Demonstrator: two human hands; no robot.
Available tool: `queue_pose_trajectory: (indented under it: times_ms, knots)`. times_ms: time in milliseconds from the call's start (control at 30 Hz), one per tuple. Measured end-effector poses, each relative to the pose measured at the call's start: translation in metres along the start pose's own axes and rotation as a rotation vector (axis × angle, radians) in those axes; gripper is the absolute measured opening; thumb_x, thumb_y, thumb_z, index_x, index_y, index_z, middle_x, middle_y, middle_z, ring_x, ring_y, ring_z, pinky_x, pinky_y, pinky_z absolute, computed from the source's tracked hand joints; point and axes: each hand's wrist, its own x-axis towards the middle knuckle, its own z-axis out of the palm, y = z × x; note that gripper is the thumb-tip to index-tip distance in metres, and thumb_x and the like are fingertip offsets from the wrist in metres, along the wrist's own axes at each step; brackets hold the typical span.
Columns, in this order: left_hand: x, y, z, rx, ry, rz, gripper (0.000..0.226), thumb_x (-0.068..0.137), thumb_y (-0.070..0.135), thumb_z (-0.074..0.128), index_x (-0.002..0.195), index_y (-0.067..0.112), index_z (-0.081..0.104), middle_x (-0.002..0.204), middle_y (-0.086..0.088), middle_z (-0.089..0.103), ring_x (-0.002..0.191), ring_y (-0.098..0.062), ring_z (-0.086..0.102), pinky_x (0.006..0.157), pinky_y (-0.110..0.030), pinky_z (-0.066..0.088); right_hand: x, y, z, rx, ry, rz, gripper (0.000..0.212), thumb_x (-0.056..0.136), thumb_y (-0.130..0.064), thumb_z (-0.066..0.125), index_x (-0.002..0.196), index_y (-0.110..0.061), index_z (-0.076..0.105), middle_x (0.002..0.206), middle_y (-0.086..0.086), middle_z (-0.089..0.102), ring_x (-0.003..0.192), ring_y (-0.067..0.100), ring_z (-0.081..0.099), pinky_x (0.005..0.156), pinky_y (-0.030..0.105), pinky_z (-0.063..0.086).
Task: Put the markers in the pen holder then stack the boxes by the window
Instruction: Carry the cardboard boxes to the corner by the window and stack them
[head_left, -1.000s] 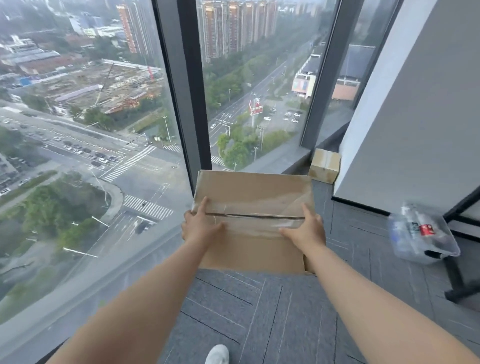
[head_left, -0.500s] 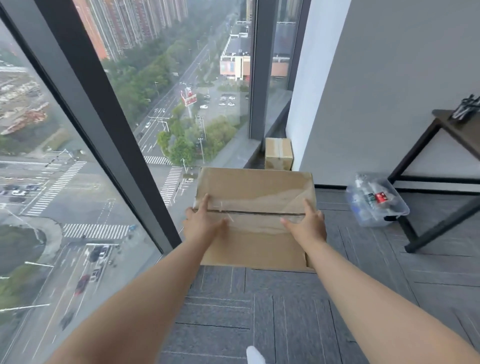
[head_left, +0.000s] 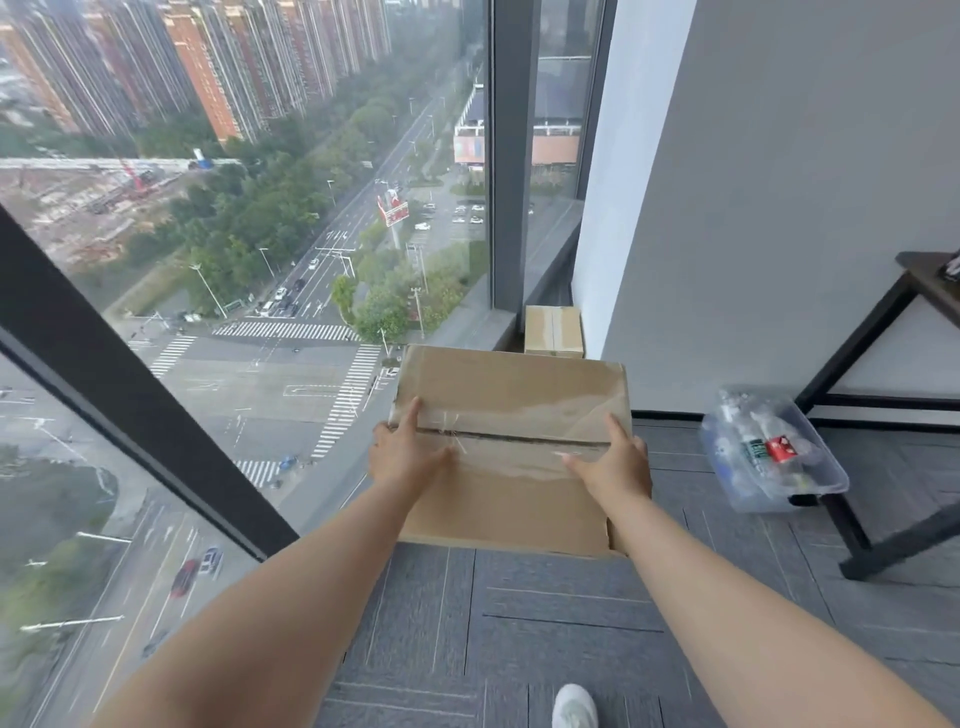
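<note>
Window (head_left: 260, 312) left of both hands. Left hand (head_left: 408, 457) grips left edge of big cardboard box (head_left: 511, 395), thumb on top. Box held off carpet between hands. Right hand (head_left: 613, 460) grips right edge likewise. Small box (head_left: 553, 331) beyond hands, at window corner. Clear plastic bin (head_left: 774, 449) right of right hand, beside dark table (head_left: 893, 322).

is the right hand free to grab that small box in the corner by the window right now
Probably not. The right hand and left hand both grip the large box, which sits between them and the small box beyond.
</note>
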Motion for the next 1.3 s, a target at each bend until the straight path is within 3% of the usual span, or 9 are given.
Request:
queue_pose_trajectory:
  times_ms: [200,467,933,1133,1300]
  knots:
    - [0.06,0.084,0.042,-0.027,0.008,-0.031,0.084,0.073,0.049,0.07,0.143,0.041,0.023,0.143,-0.016,0.031,0.128,-0.038,0.041,0.109,-0.047,0.035,0.108,-0.013,-0.05,-0.072,-0.032,-0.038,0.083,0.079,-0.032,0.072,0.147,-0.026,0.024,0.151,0.015,0.024,0.131,0.034,0.041,0.104,0.04,0.042]
    - [0.118,0.141,0.069,-0.038,0.035,-0.06,0.087,0.073,0.048,0.072,0.144,0.04,0.023,0.14,-0.017,0.033,0.124,-0.04,0.045,0.108,-0.046,0.037,0.204,-0.034,-0.076,-0.081,-0.105,-0.088,0.081,0.08,-0.028,0.071,0.147,-0.025,0.025,0.142,0.01,0.032,0.12,0.031,0.05,0.096,0.037,0.043]
    - [0.287,0.205,0.094,-0.045,-0.029,-0.041,0.087,0.071,0.047,0.073,0.143,0.041,0.024,0.139,-0.016,0.034,0.122,-0.037,0.046,0.104,-0.046,0.04,0.358,-0.085,-0.046,-0.107,-0.104,-0.023,0.081,0.08,-0.023,0.067,0.147,-0.025,0.022,0.143,0.009,0.031,0.119,0.03,0.05,0.092,0.035,0.044]
    - [0.396,0.239,0.095,-0.065,-0.06,-0.055,0.109,0.071,0.039,0.076,0.149,0.032,0.001,0.14,-0.018,0.035,0.128,-0.037,0.041,0.107,-0.047,0.037,0.448,-0.132,-0.02,-0.102,-0.095,0.027,0.081,0.08,-0.022,0.067,0.147,-0.025,0.022,0.142,0.009,0.031,0.119,0.03,0.05,0.094,0.036,0.044]
    - [0.474,0.261,0.095,-0.077,-0.092,-0.05,0.112,0.069,0.037,0.078,0.149,0.03,0.0,0.141,-0.018,0.033,0.128,-0.038,0.041,0.108,-0.048,0.035,0.509,-0.161,-0.001,-0.097,-0.096,0.051,0.081,0.081,-0.021,0.067,0.147,-0.025,0.022,0.143,0.009,0.03,0.121,0.03,0.048,0.094,0.034,0.043]
